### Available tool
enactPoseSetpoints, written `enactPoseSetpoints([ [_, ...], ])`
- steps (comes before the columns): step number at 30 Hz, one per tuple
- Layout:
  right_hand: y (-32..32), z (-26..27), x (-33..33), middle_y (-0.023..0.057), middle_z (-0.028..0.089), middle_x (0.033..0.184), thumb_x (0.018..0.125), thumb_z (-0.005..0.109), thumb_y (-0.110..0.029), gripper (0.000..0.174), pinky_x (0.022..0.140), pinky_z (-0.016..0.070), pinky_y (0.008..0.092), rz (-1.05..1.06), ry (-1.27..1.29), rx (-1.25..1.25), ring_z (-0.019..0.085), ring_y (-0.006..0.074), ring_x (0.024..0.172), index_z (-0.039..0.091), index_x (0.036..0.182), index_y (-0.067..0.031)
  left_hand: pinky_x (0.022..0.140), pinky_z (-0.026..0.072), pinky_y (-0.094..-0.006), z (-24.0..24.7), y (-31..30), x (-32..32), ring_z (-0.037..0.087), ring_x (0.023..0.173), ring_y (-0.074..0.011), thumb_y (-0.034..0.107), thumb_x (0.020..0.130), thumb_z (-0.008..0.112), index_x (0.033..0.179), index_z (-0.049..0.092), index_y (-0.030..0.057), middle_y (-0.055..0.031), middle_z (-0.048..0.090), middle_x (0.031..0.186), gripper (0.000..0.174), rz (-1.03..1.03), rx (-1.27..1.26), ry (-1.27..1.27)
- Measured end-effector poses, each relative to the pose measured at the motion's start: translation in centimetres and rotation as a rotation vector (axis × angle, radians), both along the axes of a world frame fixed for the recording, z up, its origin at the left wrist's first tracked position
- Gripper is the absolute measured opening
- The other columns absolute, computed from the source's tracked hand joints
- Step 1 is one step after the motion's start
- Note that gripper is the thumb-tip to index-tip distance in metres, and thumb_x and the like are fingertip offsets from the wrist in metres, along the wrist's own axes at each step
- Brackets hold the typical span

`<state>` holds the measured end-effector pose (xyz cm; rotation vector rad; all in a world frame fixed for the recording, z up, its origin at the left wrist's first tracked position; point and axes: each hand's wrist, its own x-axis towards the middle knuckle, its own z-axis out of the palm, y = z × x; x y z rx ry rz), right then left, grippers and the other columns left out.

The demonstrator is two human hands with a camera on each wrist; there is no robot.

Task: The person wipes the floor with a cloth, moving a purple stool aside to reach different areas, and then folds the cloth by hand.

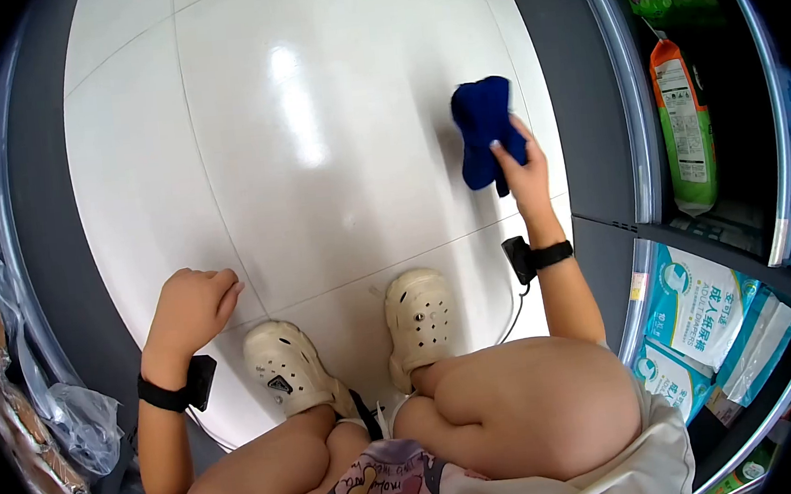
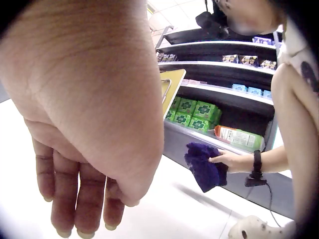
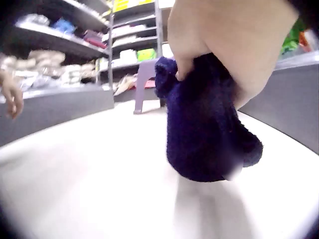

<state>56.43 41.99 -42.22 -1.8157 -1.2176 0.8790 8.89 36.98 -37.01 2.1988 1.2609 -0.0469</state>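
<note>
A dark blue cloth (image 1: 484, 126) is pinched between the thumb and fingers of my right hand (image 1: 528, 174), held over the floor near the right shelf. In the right wrist view the cloth (image 3: 202, 124) hangs in folds below my right hand (image 3: 234, 40). My left hand (image 1: 196, 307) is at the lower left above the floor, away from the cloth and holding nothing. The left wrist view shows its palm, with the fingers of my left hand (image 2: 89, 114) hanging loosely. The same cloth (image 2: 207, 167) shows there beyond it.
Glossy white floor tiles (image 1: 353, 194) lie between two rows of shelving. On the right shelf stand an orange and green package (image 1: 684, 128) and blue and white diaper packs (image 1: 692, 306). Plastic-wrapped goods (image 1: 82, 425) line the left. A purple stool (image 3: 144, 82) stands farther off.
</note>
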Motion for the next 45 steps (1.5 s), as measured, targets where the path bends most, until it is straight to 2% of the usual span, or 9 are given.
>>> enactPoseSetpoints([
  [4,0.0,-3.0,-3.3,0.0113,0.059,0.132,0.072,0.064,0.01,0.066,0.103,0.0431,0.0325,0.702,-0.753,-0.009,0.056,0.0315,0.122,0.055,0.134,-0.0126,0.064,0.0445,-0.0426,-0.1,-0.2,-0.1,0.057,0.061,-0.034,0.019,0.089,0.059,0.077,0.06,0.0063,-0.0122,0.059,0.063,0.018,0.006,-0.003,-0.021],
  [12,2.5,-0.4,-0.3,0.0137,0.067,0.113,0.089,0.069,-0.011,0.041,0.091,0.048,0.0274,-0.198,0.186,0.224,0.062,0.0163,0.099,0.058,0.125,0.0037,0.064,0.0444,-0.0425,0.4,-0.5,-0.4,0.057,0.061,-0.0341,0.019,0.088,0.059,0.076,0.059,0.0059,-0.0128,0.059,0.062,0.018,0.004,-0.01,0.015],
  [16,1.8,-1.9,0.7,0.0141,0.064,0.124,0.081,0.066,-0.002,0.047,0.097,0.0465,0.0324,0.233,-0.591,0.208,0.061,0.0288,0.116,0.061,0.127,-0.0096,0.063,0.0442,-0.0429,-0.3,-0.8,-1.2,0.057,0.06,-0.0344,0.019,0.088,0.059,0.075,0.059,0.0057,-0.0129,0.058,0.061,0.019,-0.006,0.011,0.009],
  [22,3.1,-2.0,3.1,0.01,0.066,0.117,0.084,0.069,-0.002,0.045,0.095,0.0454,0.0271,-0.186,-0.03,0.129,0.061,0.0174,0.108,0.06,0.128,-0.0042,0.061,0.0439,-0.0432,0.6,-0.9,-0.4,0.056,0.058,-0.0344,0.019,0.088,0.059,0.073,0.058,0.0058,-0.0126,0.058,0.06,0.02,0.008,0.004,-0.005],
  [31,-1.7,5.2,7.2,0.0147,0.063,0.125,0.085,0.068,-0.003,0.046,0.101,0.0451,0.0337,-0.308,-0.634,0.267,0.06,0.0267,0.117,0.062,0.128,-0.0154,0.063,0.0443,-0.0432,0.3,-1.6,-1.5,0.056,0.058,-0.034,0.018,0.088,0.06,0.072,0.058,0.0059,-0.0125,0.058,0.06,0.02,0.027,-0.002,0.021],
  [36,-4.9,1.7,11.1,0.0152,0.063,0.124,0.078,0.074,-0.004,0.064,0.095,0.0489,0.035,-0.008,-0.88,0.125,0.062,0.0307,0.114,0.054,0.136,-0.0192,0.064,0.0444,-0.043,-0.4,-1.4,-1.1,0.057,0.06,-0.0333,0.018,0.087,0.06,0.073,0.058,0.0058,-0.0123,0.059,0.061,0.019,-0.003,0.029,-0.027],
  [38,-5.4,0.3,8.3,0.0168,0.062,0.12,0.081,0.068,-0.009,0.062,0.091,0.0491,0.0402,0.012,-0.868,-0.563,0.061,0.0364,0.108,0.05,0.14,-0.0193,0.064,0.0445,-0.0429,-0.4,-1.0,-0.8,0.058,0.06,-0.0332,0.018,0.087,0.06,0.073,0.058,0.0057,-0.0121,0.059,0.062,0.019,-0.025,0.027,-0.017],
  [39,-7.8,-5.0,11.3,0.0163,0.058,0.127,0.083,0.061,-0.007,0.059,0.094,0.0478,0.0404,0.113,-0.835,-0.221,0.058,0.0367,0.113,0.049,0.14,-0.0189,0.064,0.0445,-0.0429,-0.2,-0.9,-0.6,0.058,0.061,-0.0332,0.018,0.087,0.06,0.073,0.059,0.0058,-0.012,0.059,0.062,0.019,-0.03,0.021,0.0],
  [45,-8.0,-4.5,8.8,0.0179,0.054,0.136,0.081,0.056,0.003,0.056,0.103,0.0435,0.0371,0.092,-0.739,-0.065,0.05,0.0349,0.127,0.054,0.135,-0.0143,0.065,0.0448,-0.0427,-0.4,-1.3,-0.3,0.059,0.063,-0.0333,0.019,0.088,0.06,0.075,0.059,0.0066,-0.0115,0.061,0.064,0.018,-0.028,0.02,-0.019],
])
